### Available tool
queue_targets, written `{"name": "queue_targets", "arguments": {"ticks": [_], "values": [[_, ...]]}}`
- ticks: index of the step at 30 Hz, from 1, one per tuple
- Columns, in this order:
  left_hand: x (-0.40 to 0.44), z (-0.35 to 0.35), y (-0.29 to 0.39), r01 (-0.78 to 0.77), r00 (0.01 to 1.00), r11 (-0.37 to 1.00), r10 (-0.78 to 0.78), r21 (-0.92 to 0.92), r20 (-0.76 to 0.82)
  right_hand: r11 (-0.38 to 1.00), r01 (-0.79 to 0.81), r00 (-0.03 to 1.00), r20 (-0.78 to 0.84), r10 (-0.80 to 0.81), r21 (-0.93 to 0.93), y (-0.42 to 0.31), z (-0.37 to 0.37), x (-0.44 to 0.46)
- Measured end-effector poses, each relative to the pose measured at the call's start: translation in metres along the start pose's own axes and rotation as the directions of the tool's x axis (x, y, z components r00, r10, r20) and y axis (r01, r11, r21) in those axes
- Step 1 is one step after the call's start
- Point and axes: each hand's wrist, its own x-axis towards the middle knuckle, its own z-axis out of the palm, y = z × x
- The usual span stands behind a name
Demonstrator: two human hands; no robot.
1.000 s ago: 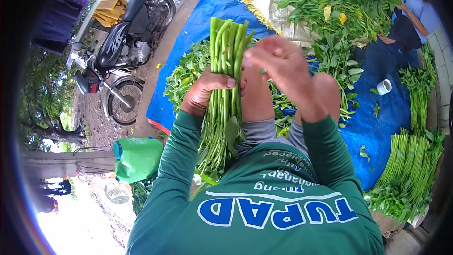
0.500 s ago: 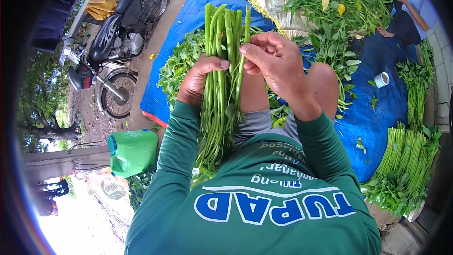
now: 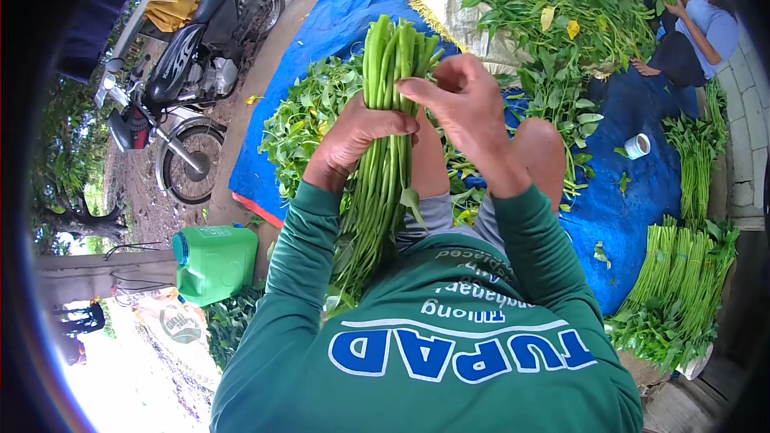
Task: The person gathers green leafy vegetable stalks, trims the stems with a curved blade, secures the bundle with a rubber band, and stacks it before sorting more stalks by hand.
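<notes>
An upright bunch of water spinach (image 3: 387, 144), cut stem ends up and leaves down, stands before my chest. My left hand (image 3: 361, 135) is wrapped round its upper stems, thumb across the front. My right hand (image 3: 461, 104) is at the bunch's upper right side, its thumb pressed on the stems and its other fingers curled behind; those fingertips are partly hidden. Loose water spinach leaves (image 3: 309, 112) lie beyond my left wrist, and more stems lie between and past my knees.
A blue tarp (image 3: 618, 216) covers the ground. On it are a large greens pile (image 3: 561, 8), a white cup (image 3: 638, 146) and tied bundles (image 3: 678, 273). A green jug (image 3: 215, 263) and motorcycle (image 3: 192, 64) are at left. Another person (image 3: 706, 36) sits at upper right.
A separate stem that my right hand held beside the bunch is now in among the others. My left grip sits further round the stems, and the stem ends tilt more to the right.
</notes>
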Motion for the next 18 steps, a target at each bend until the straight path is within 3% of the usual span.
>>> {"name": "queue_targets", "arguments": {"ticks": [2,3,6,7,10,12,14,16,18], "values": [[-0.002,-0.006,0.007,0.022,0.999,1.000,-0.022,-0.006,-0.033,0.994,-0.083,0.996,-0.039,0.086,0.066,-0.001,-0.009,0.007],[-0.005,-0.001,0.013,-0.025,0.999,0.999,0.024,-0.046,-0.025,0.972,-0.050,0.998,0.034,0.044,0.229,0.003,-0.014,0.010],[0.005,0.018,-0.004,-0.037,0.961,0.998,0.050,-0.052,0.271,0.931,0.043,0.981,0.161,-0.108,0.364,-0.033,0.009,0.015],[0.009,0.013,-0.004,0.006,0.944,0.994,0.030,-0.111,0.328,0.889,-0.006,0.968,0.225,-0.110,0.457,-0.041,0.008,0.019],[0.022,-0.005,0.017,0.135,0.858,0.989,-0.145,0.056,0.494,0.921,0.073,0.978,0.152,-0.141,0.382,-0.033,0.015,0.029],[0.013,-0.003,0.032,-0.038,0.931,0.999,0.027,0.021,0.365,0.895,0.061,0.991,0.077,-0.105,0.442,-0.035,0.021,0.030],[0.007,0.006,0.033,-0.233,0.943,0.972,0.221,0.016,0.249,0.862,0.076,0.996,0.002,-0.089,0.501,-0.035,0.027,0.035],[0.007,0.017,0.027,-0.315,0.949,0.862,0.283,0.398,0.137,0.915,0.057,0.996,0.037,-0.079,0.399,-0.041,0.029,0.032],[0.004,0.011,0.019,-0.218,0.972,0.965,0.202,0.145,0.121,0.928,0.109,0.989,0.060,-0.139,0.356,-0.051,0.039,0.038]]}}
